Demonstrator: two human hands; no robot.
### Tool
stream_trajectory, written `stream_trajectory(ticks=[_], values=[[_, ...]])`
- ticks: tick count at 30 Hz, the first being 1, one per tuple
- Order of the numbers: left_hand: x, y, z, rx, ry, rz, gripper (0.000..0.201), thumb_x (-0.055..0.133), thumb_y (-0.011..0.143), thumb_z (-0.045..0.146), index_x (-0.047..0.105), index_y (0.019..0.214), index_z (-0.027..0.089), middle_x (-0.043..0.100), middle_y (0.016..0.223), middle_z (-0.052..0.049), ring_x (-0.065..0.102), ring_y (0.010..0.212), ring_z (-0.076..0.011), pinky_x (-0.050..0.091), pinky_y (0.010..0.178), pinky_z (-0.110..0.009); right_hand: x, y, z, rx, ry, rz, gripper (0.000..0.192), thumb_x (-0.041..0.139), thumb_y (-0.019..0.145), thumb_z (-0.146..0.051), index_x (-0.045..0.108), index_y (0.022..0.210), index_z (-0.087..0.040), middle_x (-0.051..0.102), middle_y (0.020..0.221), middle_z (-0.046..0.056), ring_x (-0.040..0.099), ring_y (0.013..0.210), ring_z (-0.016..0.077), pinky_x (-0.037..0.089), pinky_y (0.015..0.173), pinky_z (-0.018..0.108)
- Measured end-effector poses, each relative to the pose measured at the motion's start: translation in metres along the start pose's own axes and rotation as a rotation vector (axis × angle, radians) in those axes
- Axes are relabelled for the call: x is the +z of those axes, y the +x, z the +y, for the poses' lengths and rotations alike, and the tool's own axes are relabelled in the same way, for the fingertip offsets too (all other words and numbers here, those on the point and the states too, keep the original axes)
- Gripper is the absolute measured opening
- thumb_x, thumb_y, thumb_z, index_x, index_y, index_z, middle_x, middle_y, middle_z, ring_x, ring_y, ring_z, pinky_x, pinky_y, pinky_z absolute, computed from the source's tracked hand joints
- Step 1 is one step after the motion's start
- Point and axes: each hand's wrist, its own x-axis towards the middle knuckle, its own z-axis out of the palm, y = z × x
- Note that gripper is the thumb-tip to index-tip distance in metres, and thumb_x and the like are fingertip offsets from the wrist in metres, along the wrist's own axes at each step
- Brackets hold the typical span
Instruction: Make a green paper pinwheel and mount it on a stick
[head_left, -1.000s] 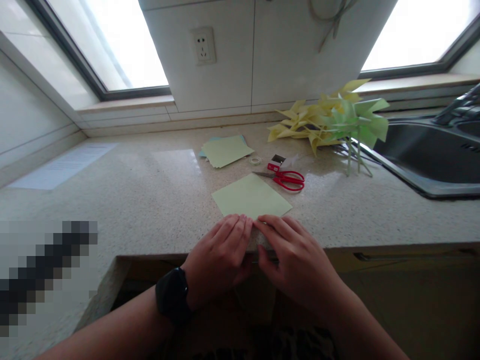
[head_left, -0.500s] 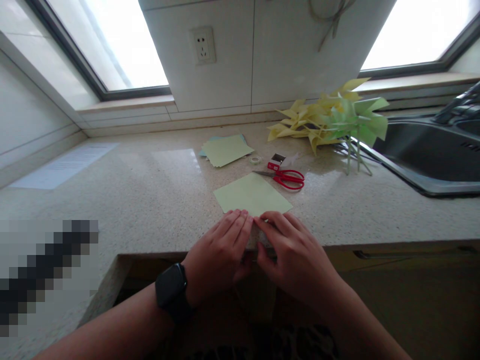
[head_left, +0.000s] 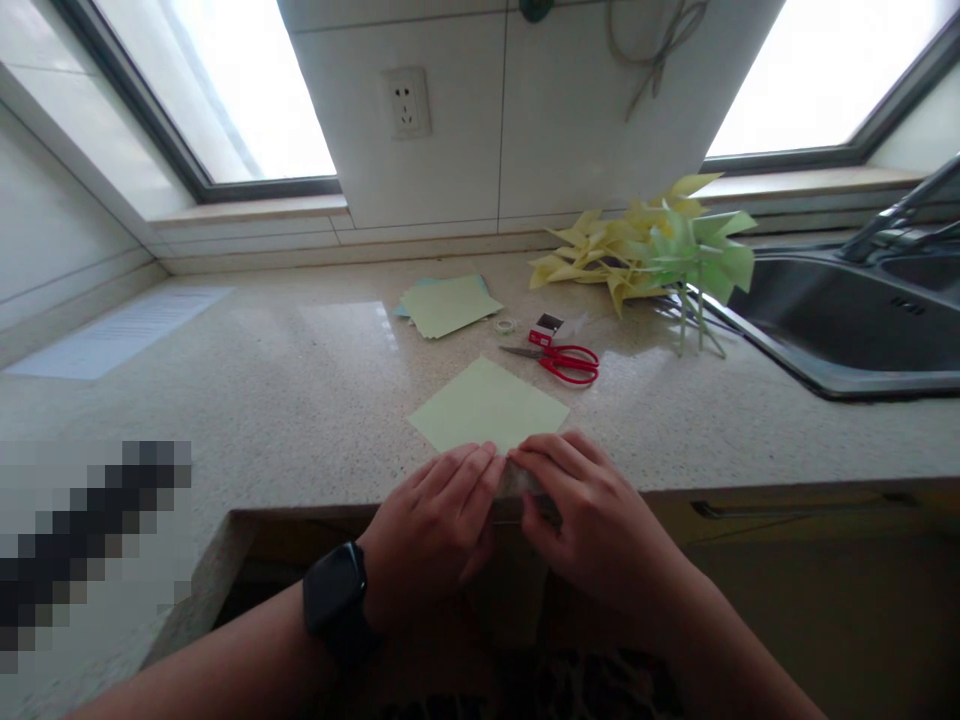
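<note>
A pale green square sheet of paper (head_left: 487, 405) lies flat on the speckled counter (head_left: 300, 400) near its front edge. My left hand (head_left: 435, 525), with a black watch on its wrist, rests fingers-down on the sheet's near corner. My right hand (head_left: 592, 510) sits beside it, fingertips touching the same corner. Both hands press the paper at the counter's edge; the corner itself is hidden under the fingers.
Red scissors (head_left: 566, 362), a small red box (head_left: 546, 328) and a tape roll (head_left: 505, 325) lie behind the sheet. A stack of paper sheets (head_left: 446, 303) sits further back. Yellow and green paper pinwheels (head_left: 645, 255) lie by the sink (head_left: 847, 320). A printed page (head_left: 120, 330) lies far left.
The view shifted slightly. Both hands stay on the sheet's near corner and drew a little toward the counter edge.
</note>
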Motion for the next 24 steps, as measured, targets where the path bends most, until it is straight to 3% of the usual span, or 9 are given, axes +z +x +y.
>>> stream_trajectory(ticks=[8,14,24], values=[[-0.002,-0.002,0.003,-0.019,0.037,0.047,0.047,0.054,0.089,0.013,0.056,0.134,0.000,0.065,0.124,-0.018,0.057,0.121,-0.0322,0.054,0.102,-0.044,0.002,-0.006,0.002,-0.013,0.004,0.022,0.032,0.053,0.089,-0.011,0.066,0.118,-0.011,0.064,0.113,0.013,0.054,0.104,0.0286,0.052,0.093,0.048],[-0.004,0.002,0.003,0.032,0.128,0.070,0.040,0.052,0.090,0.013,0.061,0.128,0.002,0.071,0.117,-0.016,0.067,0.103,-0.0280,0.059,0.089,-0.042,0.006,-0.007,0.003,-0.029,-0.017,0.043,0.034,0.054,0.088,-0.011,0.067,0.120,-0.009,0.063,0.112,0.014,0.053,0.103,0.0286,0.052,0.093,0.047],[0.000,0.001,0.004,0.070,0.202,0.085,0.045,0.052,0.090,0.015,0.059,0.130,-0.004,0.069,0.125,-0.020,0.063,0.117,-0.0316,0.056,0.098,-0.042,0.009,-0.009,0.003,-0.034,-0.071,0.055,0.040,0.054,0.088,-0.013,0.064,0.126,-0.005,0.062,0.117,0.015,0.053,0.104,0.0298,0.053,0.093,0.048]])
